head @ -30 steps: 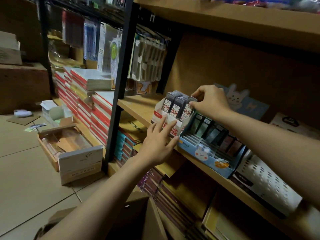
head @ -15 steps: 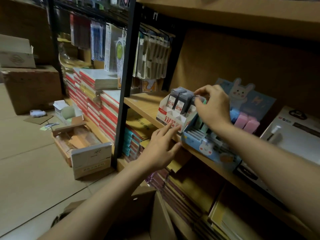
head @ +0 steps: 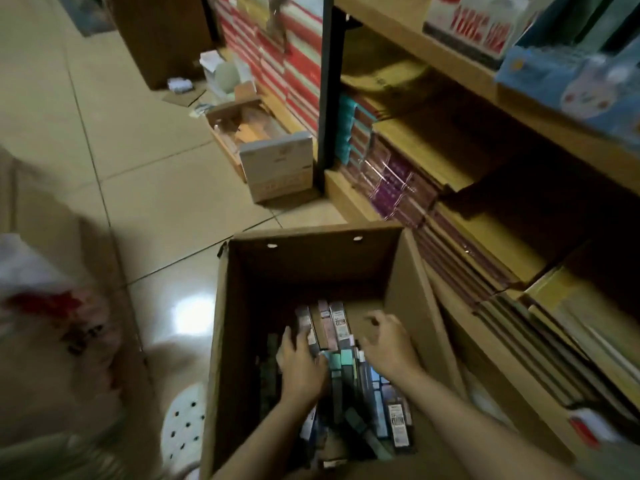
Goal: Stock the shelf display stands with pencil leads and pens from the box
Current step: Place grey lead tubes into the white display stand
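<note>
Both hands are down inside the box (head: 412, 271), over a bed of packs (head: 341, 368) — long, slim cartons lying flat, side by side. Their long axes run away from the person toward the far wall of the box, roughly in line with both forearms.

The left hand (head: 301, 365) rests on the packs at its side, fingers laid forward along them and lightly bent; whether it grips one cannot be told. The right hand (head: 388, 341) hovers with fingers loosely curled, holding nothing — the nearest packs lie just to its left and below, between the two hands.

The stands (head: 568, 77) sit well up and to the right of both hands, on the shelf (head: 446, 60).
</note>
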A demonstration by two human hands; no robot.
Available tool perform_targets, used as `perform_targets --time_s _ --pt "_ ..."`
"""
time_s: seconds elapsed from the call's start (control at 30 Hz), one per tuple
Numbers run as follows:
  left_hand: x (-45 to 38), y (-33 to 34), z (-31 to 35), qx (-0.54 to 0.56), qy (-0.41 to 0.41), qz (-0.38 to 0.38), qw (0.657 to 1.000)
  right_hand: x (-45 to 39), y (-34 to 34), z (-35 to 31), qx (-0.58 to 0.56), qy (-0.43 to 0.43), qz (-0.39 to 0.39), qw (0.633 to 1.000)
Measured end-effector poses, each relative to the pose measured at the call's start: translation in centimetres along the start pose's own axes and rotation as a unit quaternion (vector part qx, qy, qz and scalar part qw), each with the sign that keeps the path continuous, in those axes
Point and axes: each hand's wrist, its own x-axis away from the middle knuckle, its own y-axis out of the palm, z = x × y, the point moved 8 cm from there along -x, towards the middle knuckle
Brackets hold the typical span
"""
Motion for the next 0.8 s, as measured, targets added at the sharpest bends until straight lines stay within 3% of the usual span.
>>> perform_targets --time_s 0.1,0.33,0.47,0.67,0.8 --pt "-0.2 2.7 -2.4 -0.023 -0.009 -0.039 0.999 -1.0 3.5 2.4 0.018 0.043 -0.035 0.998" --pt "-5.0 3.9 -3.6 -0.054 0.003 -0.035 0.998 -3.8 6.2 3.8 0.014 0.075 -0.065 0.995" --pt "-7.1 3.9 -3.4 -0.067 0.034 -0.001 0.997 -4.4 6.7 4.3 0.049 0.075 -0.074 0.993" --pt "-8.1 3.7 -2.3 -0.054 0.081 0.066 0.993 -3.9 5.6 6.7 0.044 0.151 -0.004 0.988" --pt "-8.2 3.5 -1.9 -0.017 0.069 0.097 0.993 -3.5 5.7 5.4 0.068 0.09 0.0 0.994"
